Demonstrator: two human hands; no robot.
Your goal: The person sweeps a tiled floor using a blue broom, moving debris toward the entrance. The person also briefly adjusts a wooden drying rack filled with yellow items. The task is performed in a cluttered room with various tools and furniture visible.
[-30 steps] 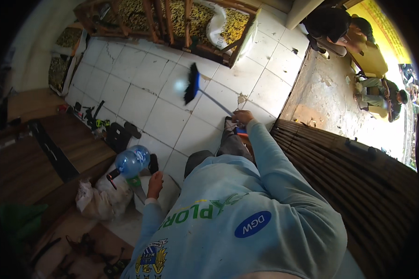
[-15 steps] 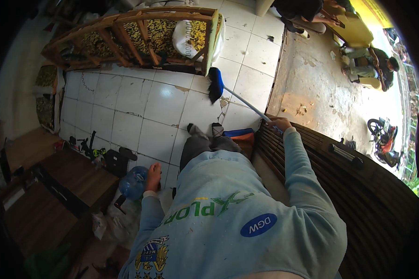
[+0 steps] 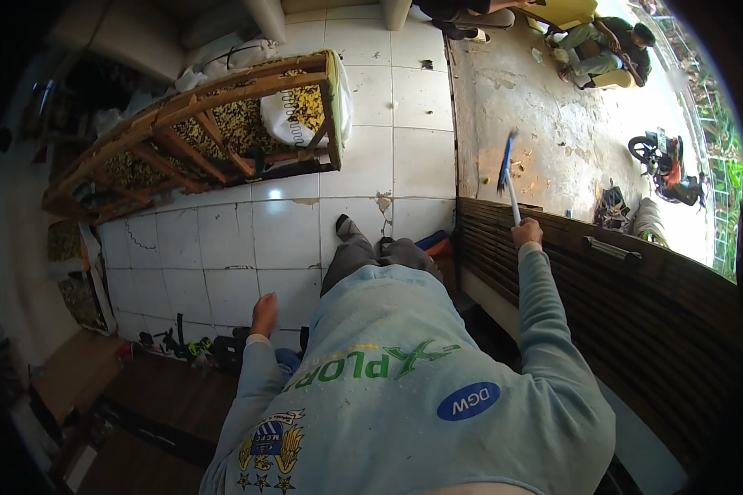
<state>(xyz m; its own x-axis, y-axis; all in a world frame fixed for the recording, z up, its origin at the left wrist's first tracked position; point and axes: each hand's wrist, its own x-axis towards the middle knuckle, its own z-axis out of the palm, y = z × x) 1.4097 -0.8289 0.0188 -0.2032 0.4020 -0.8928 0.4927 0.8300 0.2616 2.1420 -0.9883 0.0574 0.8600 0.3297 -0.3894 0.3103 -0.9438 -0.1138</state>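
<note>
My right hand (image 3: 527, 233) is wrapped round the pale handle of a broom (image 3: 514, 200). Beyond that hand, over the concrete ground past the tile edge, is the blue broom head (image 3: 506, 161); I cannot tell whether its bristles touch the ground. Small bits of debris lie around it. My left hand (image 3: 264, 315) hangs low at my left side above the white tiles, empty, its fingers loosely stretched. Just below it, a blue plastic jug (image 3: 287, 361) is mostly hidden behind my sleeve.
An upturned wooden furniture frame (image 3: 190, 107) stands on the tiled floor (image 3: 285, 239) ahead. Dark slatted wood (image 3: 570, 256) lines my right. A dark wooden cabinet (image 3: 153, 388) is at left. Outside are a seated person (image 3: 611, 49) and a parked motorcycle (image 3: 669, 165).
The broom head has swung right, from the tiles beside the wooden frame to over the concrete outside. My right hand has moved slightly right with it, and my view has turned.
</note>
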